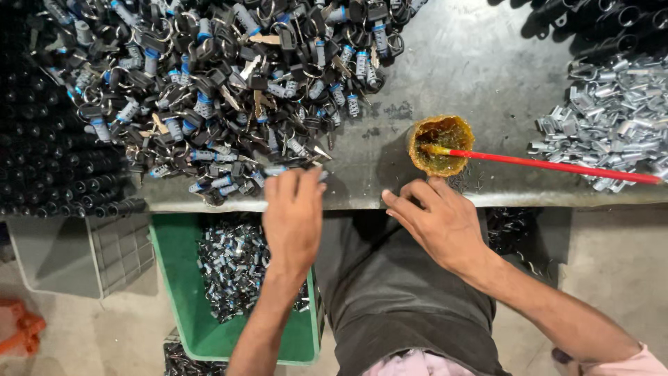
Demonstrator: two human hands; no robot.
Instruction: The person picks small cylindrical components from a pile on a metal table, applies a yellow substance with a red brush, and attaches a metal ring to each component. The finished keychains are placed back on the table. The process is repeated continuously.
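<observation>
At the near edge of the grey metal workbench point(480, 76), both hands work side by side. Left hand point(293, 216) lies palm down at the 6 o'clock edge of a large heap of lock cylinders with keys point(209, 90); its fingers are curled onto a blue-and-silver lock cylinder point(275, 169) at the heap's rim, pinching it. Right hand point(440, 217) rests on the bench edge, fingers loosely extended and grasping nothing, its fingertips just at 6 o'clock of a small round cup of amber grease point(440, 144). A red-handled brush point(550, 165) lies with its tip in the cup and its handle running out toward 3 o'clock.

Heap of lock cylinders fills the bench from 9 to 12 o'clock. Pile of bright metal clips point(612, 118) sits at 2 to 3 o'clock, touched by the far end of the brush handle. Black tubes point(42, 160) are stacked in rows at 9 o'clock; more black parts point(591, 21) lie at 1 o'clock.

Below the bench, a green crate point(181, 278) at 7 o'clock holds further cylinders. A grey bin point(83, 254) stands beside it at 8 o'clock.
</observation>
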